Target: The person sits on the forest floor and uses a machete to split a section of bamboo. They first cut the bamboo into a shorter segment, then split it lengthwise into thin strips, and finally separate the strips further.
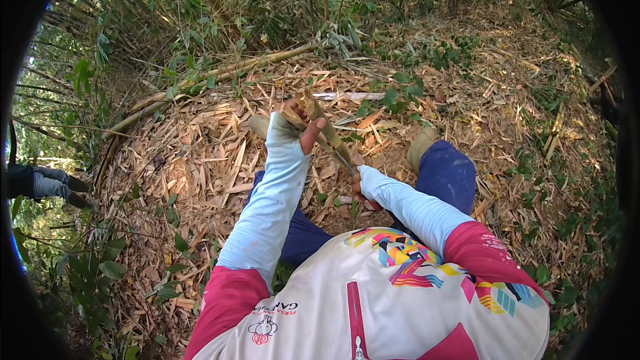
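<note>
Ground: we saw a slope of bare earth thickly littered with dry bamboo leaves and husks (pixel 220 153), brown and straw-coloured, in patchy sunlight.
Surroundings: we were outdoors in a bamboo grove, with green leafy stems (pixel 200 33) closing in along the top and left.
Fallen stems: we counted one long bamboo stem (pixel 220 73) lying across the litter above the hands, running from lower left up to the right.
Left hand: we saw the left hand (pixel 293 123), in a pale blue sleeve that covers it to the knuckles, raised and clenched around the top of a bamboo piece (pixel 313 110).
Bamboo piece: one, pale and split-looking; it stood in front of us, tilted, its upper end in the left hand and its lower end running down toward the right hand.
Right hand: we saw the right hand (pixel 363 190) lower down, closed on a handle; a thin blade (pixel 341 157) ran from it up against the bamboo piece.
Legs: we counted two, in dark blue trousers (pixel 447 173), with one boot (pixel 420 147) clearly visible.
Other people: one, at the far left edge, only grey-clad legs (pixel 47 183) showing.
</note>
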